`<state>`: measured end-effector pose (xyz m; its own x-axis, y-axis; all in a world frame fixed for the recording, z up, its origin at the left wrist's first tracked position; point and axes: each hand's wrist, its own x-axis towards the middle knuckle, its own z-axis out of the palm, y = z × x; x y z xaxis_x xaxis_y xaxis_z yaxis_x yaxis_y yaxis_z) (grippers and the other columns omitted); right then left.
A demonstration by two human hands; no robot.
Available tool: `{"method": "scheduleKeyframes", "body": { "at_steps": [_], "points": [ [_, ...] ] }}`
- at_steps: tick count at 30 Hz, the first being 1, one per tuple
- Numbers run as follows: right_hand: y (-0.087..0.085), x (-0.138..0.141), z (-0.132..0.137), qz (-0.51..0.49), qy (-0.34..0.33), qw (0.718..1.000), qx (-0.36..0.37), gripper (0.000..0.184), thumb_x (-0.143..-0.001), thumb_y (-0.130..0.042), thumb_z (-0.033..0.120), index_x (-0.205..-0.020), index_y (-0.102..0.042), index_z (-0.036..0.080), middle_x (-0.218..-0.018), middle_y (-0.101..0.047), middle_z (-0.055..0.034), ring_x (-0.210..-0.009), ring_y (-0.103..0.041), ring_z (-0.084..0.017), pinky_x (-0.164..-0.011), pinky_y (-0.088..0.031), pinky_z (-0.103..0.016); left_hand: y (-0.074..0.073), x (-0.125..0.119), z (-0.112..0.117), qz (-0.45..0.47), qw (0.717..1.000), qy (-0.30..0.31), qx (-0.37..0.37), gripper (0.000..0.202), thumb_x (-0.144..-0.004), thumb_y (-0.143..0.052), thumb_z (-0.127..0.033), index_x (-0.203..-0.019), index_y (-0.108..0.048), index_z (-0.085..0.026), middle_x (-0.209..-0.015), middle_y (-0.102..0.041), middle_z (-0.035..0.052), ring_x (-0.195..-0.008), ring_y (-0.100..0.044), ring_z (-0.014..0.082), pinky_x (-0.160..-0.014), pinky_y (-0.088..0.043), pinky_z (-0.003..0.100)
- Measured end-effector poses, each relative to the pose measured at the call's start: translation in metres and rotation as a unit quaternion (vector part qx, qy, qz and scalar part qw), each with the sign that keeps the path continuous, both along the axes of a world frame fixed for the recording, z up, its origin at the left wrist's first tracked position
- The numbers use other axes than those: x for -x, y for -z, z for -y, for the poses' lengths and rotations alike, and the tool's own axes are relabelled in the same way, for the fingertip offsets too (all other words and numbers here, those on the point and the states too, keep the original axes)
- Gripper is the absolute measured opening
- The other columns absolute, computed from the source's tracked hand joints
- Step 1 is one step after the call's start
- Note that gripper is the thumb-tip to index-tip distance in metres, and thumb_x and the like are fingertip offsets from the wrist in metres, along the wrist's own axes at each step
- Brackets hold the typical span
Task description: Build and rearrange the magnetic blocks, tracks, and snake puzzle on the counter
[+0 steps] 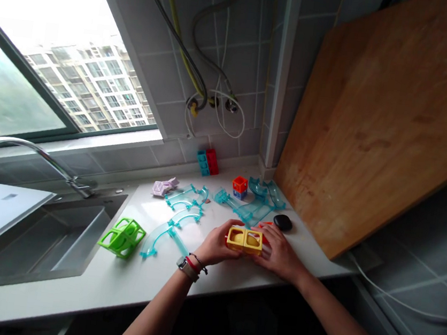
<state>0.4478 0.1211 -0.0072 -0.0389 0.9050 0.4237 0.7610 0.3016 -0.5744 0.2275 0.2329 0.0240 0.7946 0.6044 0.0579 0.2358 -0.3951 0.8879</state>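
Note:
Near the front of the white counter, my left hand [218, 244] and my right hand [280, 254] close in from both sides on a yellow double-cube toy block [244, 241]. Its two open square faces point up at me. Some red plastic shows beside it, partly hidden by my fingers. Just beyond my hands lie clear teal track pieces [253, 211]. An orange-and-blue block stack [239, 187] stands behind them. To the left are curved teal tracks [154, 237] and a green block [122, 238].
A sink [57, 245] with a faucet [39, 154] lies at the left. A lilac block [165, 186] and teal-and-red blocks [207, 162] sit toward the wall. A black rounded object [283, 222] is right of my hands, by a leaning wooden board [382, 121].

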Motion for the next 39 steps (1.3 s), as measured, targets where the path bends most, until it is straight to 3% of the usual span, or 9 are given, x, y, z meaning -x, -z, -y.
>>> {"method": "scheduleKeyframes", "body": {
  "at_steps": [3, 8, 14, 20, 29, 39],
  "points": [
    [0.001, -0.001, 0.000, 0.011, -0.010, 1.000, 0.004, 0.070, -0.080, -0.077, 0.051, -0.139, -0.056, 0.020, -0.135, -0.064, -0.0164, -0.132, -0.055, -0.037, -0.117, -0.035, -0.061, -0.001, 0.001, 0.003, 0.000, 1.000, -0.010, -0.006, 0.073, -0.065, -0.083, -0.019, -0.133, -0.054, -0.023, -0.106, -0.070, 0.0049, -0.090, -0.067, 0.0210, -0.079, -0.055, 0.031],
    [0.013, -0.002, 0.004, 0.040, 0.006, 0.999, -0.018, 0.080, -0.087, -0.070, 0.050, -0.154, -0.036, 0.024, -0.147, -0.057, -0.0151, -0.137, -0.052, -0.036, -0.121, -0.029, -0.063, 0.001, 0.001, 0.007, 0.010, 0.999, -0.031, -0.012, 0.073, -0.063, -0.086, -0.023, -0.130, -0.057, -0.023, -0.107, -0.072, 0.0053, -0.092, -0.068, 0.0226, -0.081, -0.055, 0.032],
    [0.026, 0.003, 0.011, 0.073, 0.037, 0.996, -0.046, 0.091, -0.087, -0.069, 0.053, -0.161, -0.024, 0.025, -0.156, -0.046, -0.0159, -0.148, -0.038, -0.040, -0.120, -0.028, -0.066, 0.000, 0.002, 0.010, 0.020, 0.999, -0.038, -0.005, 0.077, -0.060, -0.090, -0.029, -0.130, -0.058, -0.024, -0.108, -0.074, 0.0061, -0.094, -0.070, 0.0248, -0.081, -0.056, 0.033],
    [0.031, 0.004, 0.006, 0.116, 0.013, 0.992, -0.049, 0.085, -0.088, -0.069, 0.053, -0.158, -0.028, 0.026, -0.154, -0.050, -0.0142, -0.146, -0.040, -0.040, -0.118, -0.034, -0.064, -0.005, 0.006, 0.012, 0.006, 1.000, -0.024, -0.005, 0.076, -0.061, -0.088, -0.028, -0.130, -0.058, -0.024, -0.107, -0.074, 0.0055, -0.091, -0.070, 0.0240, -0.078, -0.055, 0.030],
    [0.031, 0.003, 0.006, 0.123, 0.007, 0.991, -0.052, 0.079, -0.091, -0.066, 0.048, -0.158, -0.029, 0.028, -0.154, -0.048, -0.0134, -0.145, -0.041, -0.040, -0.117, -0.033, -0.066, -0.005, 0.007, 0.015, 0.016, 0.999, -0.030, -0.003, 0.069, -0.062, -0.088, -0.028, -0.125, -0.062, -0.023, -0.107, -0.074, 0.0045, -0.094, -0.070, 0.0237, -0.079, -0.055, 0.029],
    [0.028, 0.008, 0.009, 0.142, 0.026, 0.988, -0.050, 0.091, -0.090, -0.066, 0.055, -0.161, -0.018, 0.025, -0.161, -0.039, -0.0162, -0.150, -0.033, -0.041, -0.119, -0.028, -0.068, -0.007, 0.009, 0.017, 0.009, 0.999, -0.028, -0.033, 0.062, -0.064, -0.088, -0.029, -0.120, -0.063, -0.022, -0.108, -0.075, 0.0052, -0.093, -0.071, 0.0238, -0.077, -0.055, 0.029]
  ]
}}
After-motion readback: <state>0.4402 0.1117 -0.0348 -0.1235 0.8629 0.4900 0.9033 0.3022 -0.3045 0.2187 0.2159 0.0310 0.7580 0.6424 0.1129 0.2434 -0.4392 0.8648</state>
